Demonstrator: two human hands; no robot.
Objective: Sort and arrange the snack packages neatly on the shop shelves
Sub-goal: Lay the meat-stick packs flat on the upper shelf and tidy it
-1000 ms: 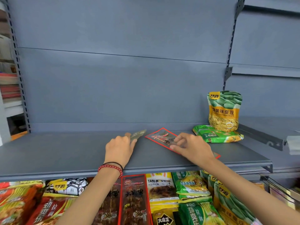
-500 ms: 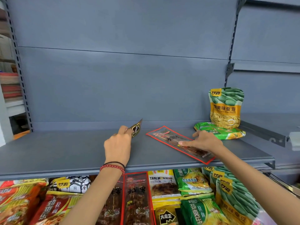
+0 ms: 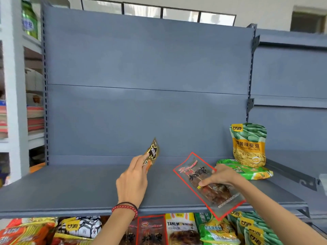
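The left hand (image 3: 131, 181) pinches a small gold-and-black packet (image 3: 153, 152) between thumb and fingertips and holds it upright just above its knuckles, clear of the shelf (image 3: 70, 190); the packet's black star-shaped label carries characters too small to read. A red bead bracelet (image 3: 126, 208) and a thin black band circle that wrist. To the right of it, the right hand (image 3: 219, 177) grips a long clear packet with a red border (image 3: 217, 193), fingers curled over its middle; the packet shows dark skewered snacks, a red oval logo and black brush lettering, and its near corner hangs past the shelf's front edge. Just beyond the right hand a green bag (image 3: 247, 171) lies flat, and behind that stands a green-and-yellow pouch (image 3: 248, 144) printed "Broad Beans" under large Chinese characters, with a yellow brand tag at its top corner. Below both wrists the lower shelf is crowded with packets, one of them a yellow pack (image 3: 180, 228) marked "TANG". The shelf is flat grey metal with a plain grey back panel (image 3: 141, 85). Above the panel runs a row of windows (image 3: 159, 11), and far left of the left hand a white rack (image 3: 14, 85) holds a green bottle (image 3: 29, 20).
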